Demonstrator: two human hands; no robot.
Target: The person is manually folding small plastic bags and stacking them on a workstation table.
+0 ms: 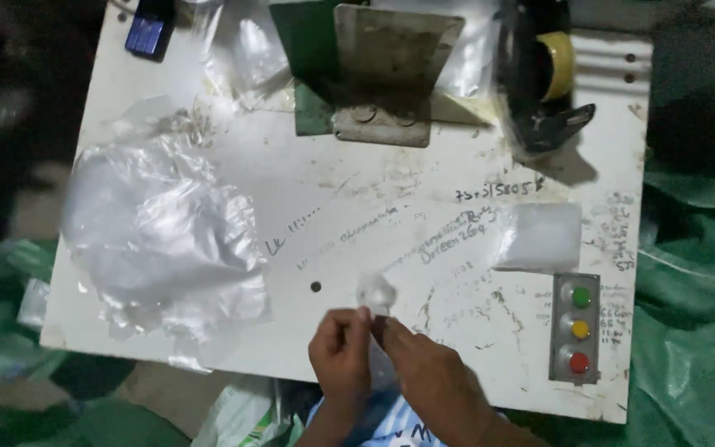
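Both hands (386, 364) pinch clear bag (376, 294) near table edge (208, 364).

A scuffed white bench (233, 157) stands in dim light; green sheeting (688, 273) lies crumpled past its right edge.

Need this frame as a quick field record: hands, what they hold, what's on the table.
surface: white scribbled-on table
left hand: pinches the small clear plastic bag at the near edge
right hand: fingers meet the same bag from the right
left of hands: crumpled pile of clear plastic bags
right of hands: button panel with green, yellow and red buttons
behind panel: white block
far edge: metal bracket, tape dispenser, dark blue object
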